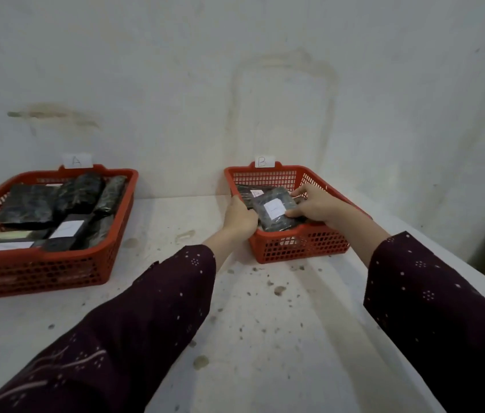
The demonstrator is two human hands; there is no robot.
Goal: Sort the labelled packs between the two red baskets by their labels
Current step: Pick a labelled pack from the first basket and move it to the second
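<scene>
Two red mesh baskets stand on a white table against the wall. The left basket (56, 272) carries a paper tag "A" (76, 161) and holds several dark packs, some with white labels. The right basket (301, 245) carries a tag "B" (262, 161) and holds a few dark packs. My right hand (315, 205) grips the top dark pack with a white label (275, 211) inside basket B. My left hand (239, 217) is closed over the left rim of basket B, touching that pack's left edge.
The white table (235, 323) is speckled with dark crumbs and stains. Its right edge runs diagonally at the far right, with floor beyond. A stained white wall stands right behind both baskets. Bare tabletop lies between the baskets.
</scene>
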